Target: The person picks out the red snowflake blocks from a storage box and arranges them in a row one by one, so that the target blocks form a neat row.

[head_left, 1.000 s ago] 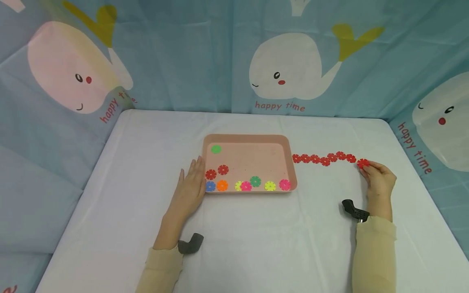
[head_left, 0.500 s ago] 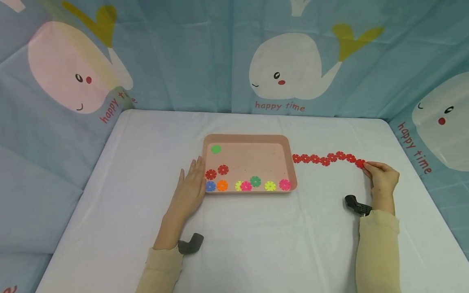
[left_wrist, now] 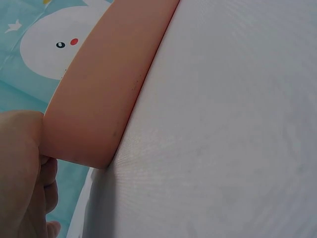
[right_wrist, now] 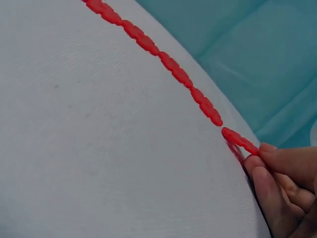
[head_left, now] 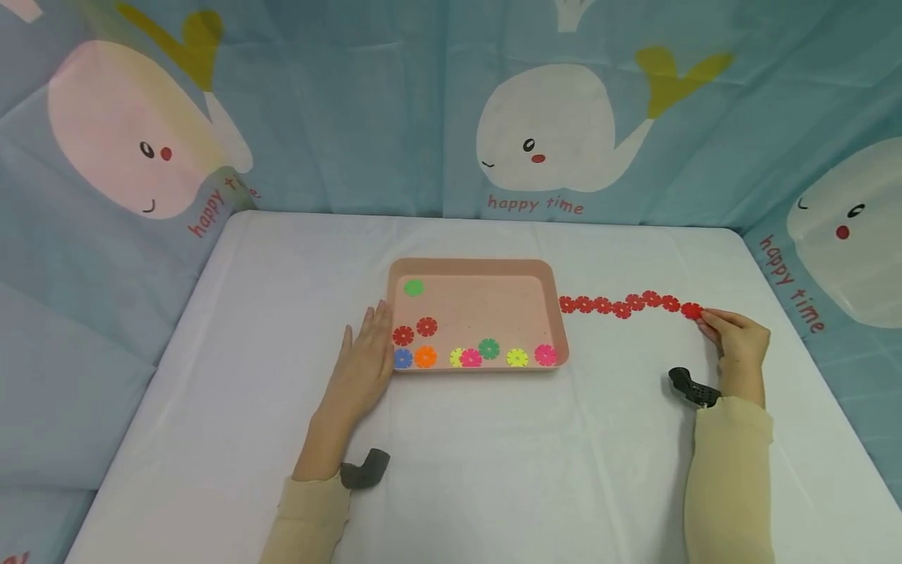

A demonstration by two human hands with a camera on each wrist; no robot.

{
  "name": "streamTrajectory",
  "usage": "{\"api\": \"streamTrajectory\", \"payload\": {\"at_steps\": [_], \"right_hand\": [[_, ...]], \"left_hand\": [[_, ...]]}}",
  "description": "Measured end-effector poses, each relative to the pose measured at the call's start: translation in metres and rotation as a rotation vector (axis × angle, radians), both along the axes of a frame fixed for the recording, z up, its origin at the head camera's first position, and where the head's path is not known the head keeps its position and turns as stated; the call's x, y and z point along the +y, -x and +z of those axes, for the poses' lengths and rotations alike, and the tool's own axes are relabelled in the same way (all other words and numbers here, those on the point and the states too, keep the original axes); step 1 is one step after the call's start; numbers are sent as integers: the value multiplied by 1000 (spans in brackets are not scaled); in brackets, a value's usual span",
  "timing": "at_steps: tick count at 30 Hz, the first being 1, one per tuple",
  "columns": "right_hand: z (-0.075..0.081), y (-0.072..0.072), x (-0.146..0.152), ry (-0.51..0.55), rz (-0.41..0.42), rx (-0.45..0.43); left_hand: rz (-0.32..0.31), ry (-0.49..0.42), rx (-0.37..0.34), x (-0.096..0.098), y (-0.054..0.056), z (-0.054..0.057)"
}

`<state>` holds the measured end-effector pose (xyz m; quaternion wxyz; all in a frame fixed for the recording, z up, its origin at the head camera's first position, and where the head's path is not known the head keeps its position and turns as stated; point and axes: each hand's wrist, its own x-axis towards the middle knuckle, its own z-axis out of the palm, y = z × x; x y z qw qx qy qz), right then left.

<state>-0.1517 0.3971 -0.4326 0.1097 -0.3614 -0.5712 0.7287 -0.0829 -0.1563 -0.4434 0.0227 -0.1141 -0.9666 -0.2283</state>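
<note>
My right hand (head_left: 740,348) pinches a red snowflake disc (head_left: 691,311) by its edge, between thumb and fingertips, at the right end of a wavy row of red snowflake discs (head_left: 601,305). In the right wrist view the held disc (right_wrist: 240,141) tilts over the white table, with a narrow gap between it and the last disc of the row. My left hand (head_left: 362,360) lies with straight fingers along the left side of a pink tray (head_left: 472,267). The left wrist view shows that hand (left_wrist: 20,168) against the tray's corner wall (left_wrist: 94,109).
Inside the tray lie two red discs (head_left: 414,330), a light green one (head_left: 414,287) and several blue, orange, yellow, pink and green ones along its near side. A blue whale-print curtain (head_left: 352,117) borders the white table (head_left: 493,470) at the back and sides.
The red disc in my right hand has shifted slightly left, up to the row's end, while the right forearm has moved forward and a little right. My left hand stays against the tray.
</note>
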Motion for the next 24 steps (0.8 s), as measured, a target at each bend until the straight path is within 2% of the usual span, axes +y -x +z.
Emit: {"api": "streamTrajectory", "payload": {"at_steps": [7,14,19,24], "right_hand": [[-2,4,-5,-81,-51,-38],[-1,1,-7,-101,-81,-66],[-2,0,-5,-51,-101,-47],[-3,-3,-1,41,-73,37]], "left_hand": [[-2,2,2,-1,0,-2],[-8,-13,5,0,0,-1],[-7,-8,-5,1,0,0],[-3,-12,-8,-1,0,0]]}}
